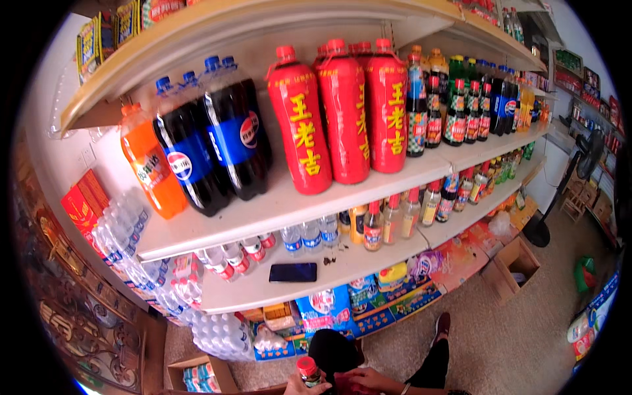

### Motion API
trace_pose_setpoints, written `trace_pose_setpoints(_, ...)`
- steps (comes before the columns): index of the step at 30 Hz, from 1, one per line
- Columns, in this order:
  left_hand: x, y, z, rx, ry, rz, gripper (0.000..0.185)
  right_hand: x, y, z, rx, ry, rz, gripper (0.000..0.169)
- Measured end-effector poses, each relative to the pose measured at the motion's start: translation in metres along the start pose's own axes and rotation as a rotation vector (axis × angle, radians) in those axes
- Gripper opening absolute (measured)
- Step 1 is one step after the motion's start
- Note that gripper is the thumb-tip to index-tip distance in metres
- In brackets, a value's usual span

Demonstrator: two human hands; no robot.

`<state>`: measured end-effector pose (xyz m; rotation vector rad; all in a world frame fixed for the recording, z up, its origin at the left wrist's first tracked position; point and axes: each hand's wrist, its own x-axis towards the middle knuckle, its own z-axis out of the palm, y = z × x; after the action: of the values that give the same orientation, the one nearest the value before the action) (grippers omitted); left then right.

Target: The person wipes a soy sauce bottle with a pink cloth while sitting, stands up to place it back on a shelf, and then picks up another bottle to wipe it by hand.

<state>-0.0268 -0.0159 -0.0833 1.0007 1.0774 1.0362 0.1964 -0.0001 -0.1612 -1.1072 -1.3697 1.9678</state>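
At the bottom edge, my left hand (295,386) grips a small sauce bottle (310,376) with a red cap; its lower part is out of the picture. My right hand (371,380), with a bangle at the wrist, rests its fingers on a dark red cloth (347,379) close beside the bottle. Both hands are near my bent knee (333,347) in black trousers. Before me stands a shelf rack (252,224). Its upper board bears large red drink bottles (302,133), Pepsi bottles (234,143) and an orange soda bottle (153,168).
A black phone (293,272) lies on the lower board, near dark crumbs (329,260). Red-capped glass bottles (392,222) stand to its right. Wrapped water bottles (219,335) and an open carton (200,377) sit at floor left. A wooden box (511,271) and a fan (558,192) stand right.
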Motion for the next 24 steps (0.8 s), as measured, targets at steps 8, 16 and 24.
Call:
trace_pose_setpoints(8,0.008,0.045,0.032,0.093,-0.04,-0.021,0.016,-0.013,0.022,-0.011,0.17,0.122,-0.243,0.023)
trace_pose_setpoints(16,0.029,0.047,0.063,0.029,-0.195,-0.075,0.015,-0.049,0.023,-0.033,0.286,0.263,-0.107,0.024)
trace_pose_setpoints(24,0.036,0.05,0.06,0.155,0.039,-0.182,0.02,-0.002,0.051,-0.055,0.107,0.126,-0.143,0.026)
